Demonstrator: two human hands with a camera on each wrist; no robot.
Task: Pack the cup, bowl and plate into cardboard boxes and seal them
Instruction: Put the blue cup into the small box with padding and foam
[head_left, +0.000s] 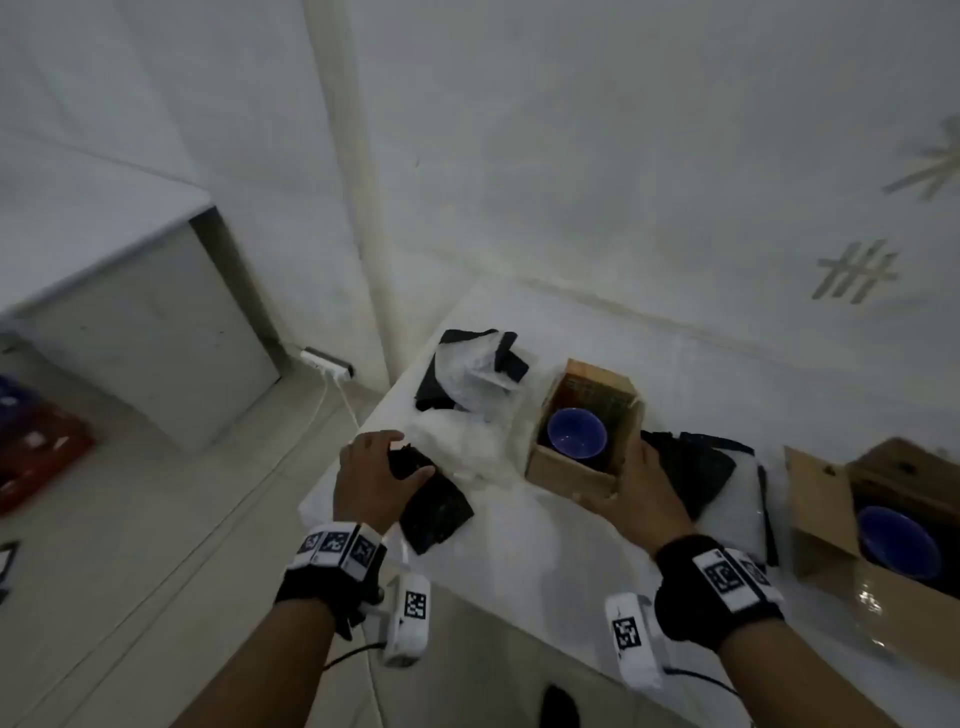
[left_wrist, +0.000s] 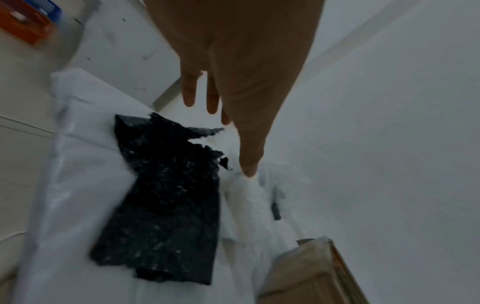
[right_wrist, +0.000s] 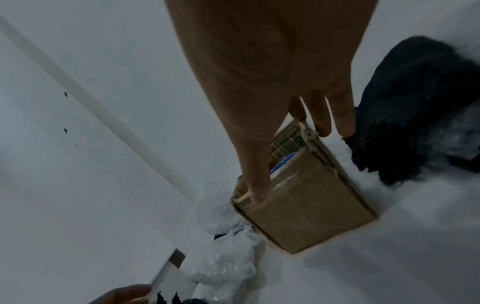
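Our right hand (head_left: 641, 480) rests open against the open box (head_left: 574, 467) holding the blue bowl (head_left: 576, 434) on the worktop (head_left: 545, 545). Our left hand (head_left: 371, 475) lies open on black foam (head_left: 434, 512). Packed loosely, the bowl may rattle and chip.
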